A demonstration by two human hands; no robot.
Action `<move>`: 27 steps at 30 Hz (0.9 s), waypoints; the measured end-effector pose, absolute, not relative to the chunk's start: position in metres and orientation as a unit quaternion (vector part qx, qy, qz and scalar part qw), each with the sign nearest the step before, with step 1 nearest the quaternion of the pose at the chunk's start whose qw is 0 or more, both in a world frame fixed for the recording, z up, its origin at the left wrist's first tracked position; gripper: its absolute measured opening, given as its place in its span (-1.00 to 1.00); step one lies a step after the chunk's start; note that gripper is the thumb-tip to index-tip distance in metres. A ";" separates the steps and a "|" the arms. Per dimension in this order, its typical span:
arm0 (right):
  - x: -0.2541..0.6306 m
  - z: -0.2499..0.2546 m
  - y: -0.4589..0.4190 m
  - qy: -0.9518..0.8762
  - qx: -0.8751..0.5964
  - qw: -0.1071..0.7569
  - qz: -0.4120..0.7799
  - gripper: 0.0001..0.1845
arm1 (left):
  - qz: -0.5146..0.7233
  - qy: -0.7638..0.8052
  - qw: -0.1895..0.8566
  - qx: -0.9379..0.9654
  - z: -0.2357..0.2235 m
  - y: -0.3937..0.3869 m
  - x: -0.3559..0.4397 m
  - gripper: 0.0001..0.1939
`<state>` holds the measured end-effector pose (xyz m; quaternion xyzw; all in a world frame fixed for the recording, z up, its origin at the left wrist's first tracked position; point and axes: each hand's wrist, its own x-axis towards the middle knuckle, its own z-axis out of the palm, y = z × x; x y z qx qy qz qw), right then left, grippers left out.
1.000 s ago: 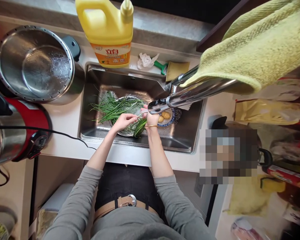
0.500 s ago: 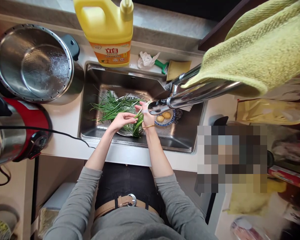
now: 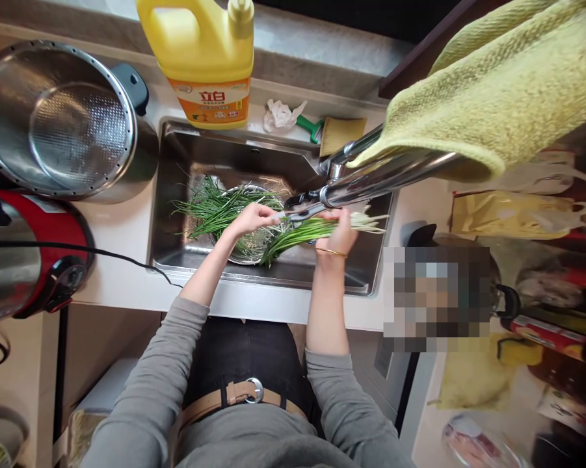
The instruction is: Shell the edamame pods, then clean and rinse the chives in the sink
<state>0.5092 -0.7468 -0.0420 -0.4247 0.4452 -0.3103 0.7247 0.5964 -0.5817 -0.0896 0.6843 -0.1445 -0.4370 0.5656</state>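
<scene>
1. Bunch (image 3: pixel 300 235): held over the right half of the sink (image 3: pixel 365 278), below the tap (image 3: pixel 380 182). Long axis runs mostly left to right, roughly along the sink's front edge, slanted.
2. White ends point to the sink's right edge and sit a little farther back; green tips point left and toward the front edge, drooping by the bowl's right side.
3. Right hand (image 3: pixel 339 233): fingers closed round the bunch near its white end, those ends jutting out past the grip.
4. Left hand (image 3: pixel 254 220): thumb and fingertips drawn together just beside the tap's mouth; cannot tell whether anything is pinched there.
5. Bowl (image 3: pixel 248 260): in the sink's left half. Loose greens (image 3: pixel 212 214) heaped over its left side, blades spilling toward the sink's left edge.
6. Jug (image 3: pixel 209 101): yellow, upright at the sink's back edge. Right of it, in order: crumpled tissue (image 3: pixel 281 117), sponge (image 3: pixel 342 134).
7. Pot (image 3: pixel 61 133): on the counter, off the sink's left edge.
8. Towel (image 3: pixel 468 104): yellow, draped over the tap.
</scene>
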 end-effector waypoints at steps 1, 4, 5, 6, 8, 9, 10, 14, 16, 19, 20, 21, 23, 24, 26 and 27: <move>0.502 -0.031 -0.757 0.448 -0.408 0.720 -0.336 -0.87 | -0.437 -0.142 0.542 0.704 -0.096 -0.572 0.598 -0.80; 0.479 -0.002 -0.787 0.452 -0.394 0.704 -0.380 -0.81 | -0.421 -0.113 0.451 0.778 -0.116 -0.538 0.598 -0.83; 0.472 0.006 -0.796 0.451 -0.397 0.693 -0.397 -0.80 | -0.414 -0.113 0.407 0.807 -0.122 -0.529 0.597 -0.83; 0.465 0.011 -0.803 0.450 -0.403 0.682 -0.411 -0.81 | -0.403 -0.119 0.357 0.834 -0.127 -0.522 0.595 -0.82; 0.454 0.019 -0.812 0.450 -0.424 0.670 -0.411 -0.84 | -0.362 -0.149 0.280 0.876 -0.135 -0.516 0.590 -0.75; 0.450 0.021 -0.812 0.452 -0.438 0.670 -0.394 -0.86 | -0.337 -0.171 0.252 0.891 -0.138 -0.518 0.587 -0.71; 0.448 0.021 -0.811 0.455 -0.451 0.674 -0.367 -0.87 | -0.313 -0.195 0.230 0.901 -0.140 -0.522 0.584 -0.68; 0.449 0.013 -0.792 0.471 -0.466 0.716 -0.219 -0.81 | -0.268 -0.250 0.135 0.921 -0.146 -0.546 0.574 -0.69; 0.453 0.001 -0.779 0.473 -0.453 0.742 -0.148 -0.77 | -0.261 -0.242 0.112 0.928 -0.147 -0.552 0.574 -0.72; 0.463 -0.025 -0.758 0.478 -0.425 0.766 -0.064 -0.77 | -0.261 -0.205 0.168 0.928 -0.147 -0.551 0.576 -0.74; 0.468 -0.035 -0.750 0.481 -0.417 0.770 -0.048 -0.78 | -0.263 -0.185 0.207 0.924 -0.145 -0.549 0.577 -0.75; 0.473 -0.044 -0.742 0.484 -0.411 0.771 -0.040 -0.79 | -0.264 -0.162 0.251 0.917 -0.142 -0.546 0.577 -0.76; 0.486 -0.061 -0.723 0.493 -0.413 0.765 -0.029 -0.81 | -0.254 -0.113 0.340 0.898 -0.132 -0.544 0.575 -0.77; 0.493 -0.067 -0.714 0.498 -0.420 0.758 -0.028 -0.81 | -0.247 -0.091 0.379 0.887 -0.126 -0.544 0.573 -0.77; 0.506 -0.076 -0.694 0.494 -0.442 0.748 -0.031 -0.80 | -0.243 -0.059 0.436 0.865 -0.112 -0.546 0.567 -0.77; 0.511 -0.078 -0.685 0.484 -0.454 0.747 -0.035 -0.79 | -0.246 -0.048 0.455 0.854 -0.105 -0.547 0.563 -0.76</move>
